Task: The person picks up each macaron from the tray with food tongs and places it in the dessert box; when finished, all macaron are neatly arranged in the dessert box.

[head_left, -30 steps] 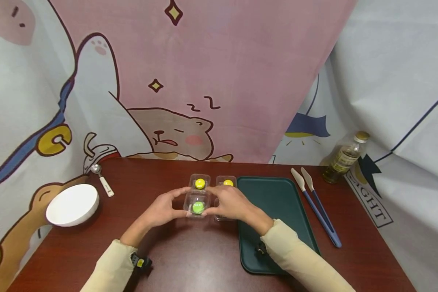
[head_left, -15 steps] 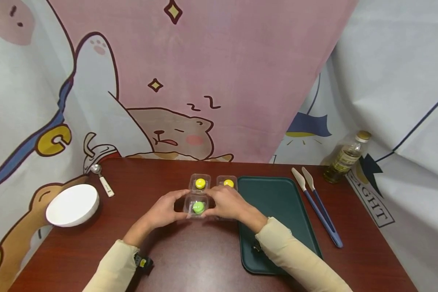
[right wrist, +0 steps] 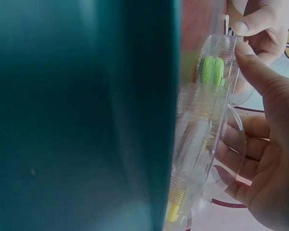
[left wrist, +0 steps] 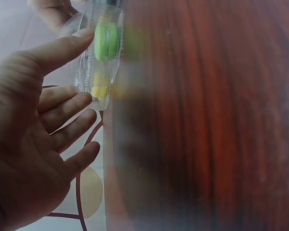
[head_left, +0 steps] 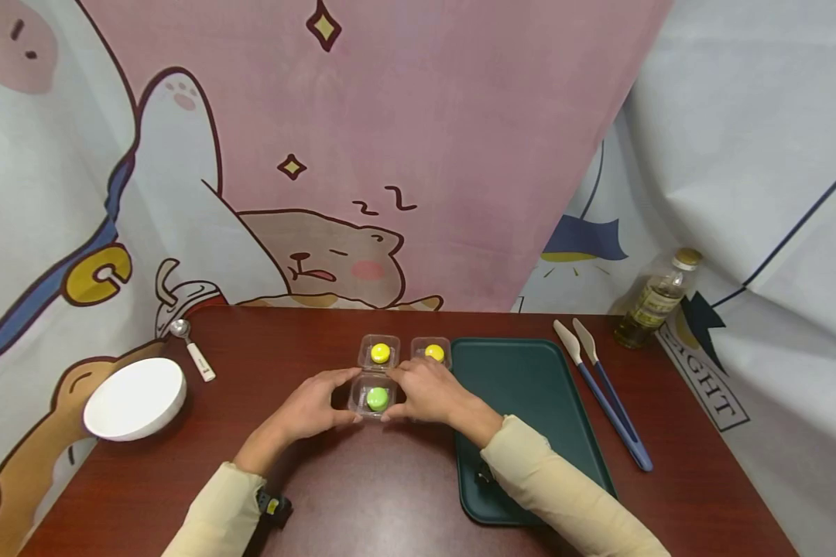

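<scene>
In the head view, a clear plastic box (head_left: 358,397) holds a green macaron (head_left: 378,399) in its front section and a yellow macaron (head_left: 380,353) in its back section. My left hand (head_left: 305,406) is at its left side, fingertips right at the edge, thumb near the front corner. In the left wrist view its fingers are spread and fairly straight. My right hand (head_left: 432,391) lies at the box's right side, thumb at the lid's edge in the right wrist view, fingers loosely bent. It partly hides a second clear box (head_left: 418,348) holding a yellow macaron (head_left: 434,353).
A dark green tray (head_left: 522,387) lies right of the boxes, partly under my right forearm. Beyond it are blue-handled tongs (head_left: 609,402) and an oil bottle (head_left: 658,302). A white bowl (head_left: 135,398) and a small scoop (head_left: 193,352) are on the left.
My right wrist and sleeve have shifted slightly left, and the thumbs sit a little lower at the box's front corners. The boxes and macarons stay about where they were.
</scene>
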`<state>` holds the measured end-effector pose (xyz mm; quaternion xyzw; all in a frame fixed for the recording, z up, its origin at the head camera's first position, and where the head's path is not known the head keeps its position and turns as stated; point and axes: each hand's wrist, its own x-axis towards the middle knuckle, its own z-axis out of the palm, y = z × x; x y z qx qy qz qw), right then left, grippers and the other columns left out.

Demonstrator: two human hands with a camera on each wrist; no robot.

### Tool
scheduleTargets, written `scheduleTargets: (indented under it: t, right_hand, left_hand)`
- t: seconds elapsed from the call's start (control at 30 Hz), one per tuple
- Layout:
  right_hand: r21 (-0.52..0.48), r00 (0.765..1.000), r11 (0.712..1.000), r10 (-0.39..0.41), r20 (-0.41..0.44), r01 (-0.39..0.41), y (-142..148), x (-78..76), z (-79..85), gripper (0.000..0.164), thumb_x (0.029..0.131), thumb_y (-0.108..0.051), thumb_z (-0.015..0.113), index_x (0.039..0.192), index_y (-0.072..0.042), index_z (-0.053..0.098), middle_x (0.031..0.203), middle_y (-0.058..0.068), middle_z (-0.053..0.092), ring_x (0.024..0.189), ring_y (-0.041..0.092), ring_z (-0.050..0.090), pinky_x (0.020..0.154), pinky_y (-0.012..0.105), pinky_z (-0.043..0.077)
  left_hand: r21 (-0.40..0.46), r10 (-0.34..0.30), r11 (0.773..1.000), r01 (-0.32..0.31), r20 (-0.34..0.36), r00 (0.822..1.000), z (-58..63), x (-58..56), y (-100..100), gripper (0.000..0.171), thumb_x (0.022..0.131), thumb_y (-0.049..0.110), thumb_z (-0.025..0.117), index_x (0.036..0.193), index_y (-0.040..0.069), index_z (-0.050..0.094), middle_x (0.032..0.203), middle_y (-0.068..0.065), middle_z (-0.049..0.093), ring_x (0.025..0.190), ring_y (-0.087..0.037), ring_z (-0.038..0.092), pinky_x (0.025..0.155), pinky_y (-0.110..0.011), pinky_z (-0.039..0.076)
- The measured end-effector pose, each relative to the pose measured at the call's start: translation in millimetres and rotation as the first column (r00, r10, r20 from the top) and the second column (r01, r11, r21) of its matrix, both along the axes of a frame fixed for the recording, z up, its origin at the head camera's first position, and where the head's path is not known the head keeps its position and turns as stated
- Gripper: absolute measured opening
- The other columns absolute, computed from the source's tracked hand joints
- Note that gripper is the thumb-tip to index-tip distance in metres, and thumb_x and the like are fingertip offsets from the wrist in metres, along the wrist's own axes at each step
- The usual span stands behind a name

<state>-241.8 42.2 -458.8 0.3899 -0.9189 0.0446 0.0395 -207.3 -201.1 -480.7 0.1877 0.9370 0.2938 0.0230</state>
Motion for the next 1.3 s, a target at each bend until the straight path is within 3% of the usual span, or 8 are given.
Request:
scheduleTargets:
  t: [0.77,1.3]
  right_hand:
    - [0.024,1.0,1.0,0.0,-0.009,0.0,-3.0,-0.8,-0.4,0.065,0.075,-0.068,0.078,0.114,-0.016,0.072,0.106,0.001,0.074,0.095,0.018,0.068,0.088,0.039,0.055]
    - [0.03,0.999,0.999,-0.019,0.051,0.018,-4.1,-3.6,-2.4,0.066,0.076,-0.065,0.079,0.119,-0.015,0.072,0.106,0.001,0.074,0.095,0.017,0.068,0.091,0.039,0.055]
  left_hand:
    - [-0.033,0.005,0.999,-0.005,0.007,1.0,4.1,1.0,2.9,0.078,0.077,0.036,0.089,0.144,0.01,0.057,0.14,-0.009,0.064,0.131,-0.028,0.059,0.108,-0.049,0.048]
    - [-0.031,0.002,1.0,-0.001,0.014,1.0,3.0,-2.8,4.5,0.077,0.077,0.032,0.089,0.144,0.008,0.057,0.14,-0.009,0.064,0.13,-0.028,0.06,0.108,-0.048,0.049]
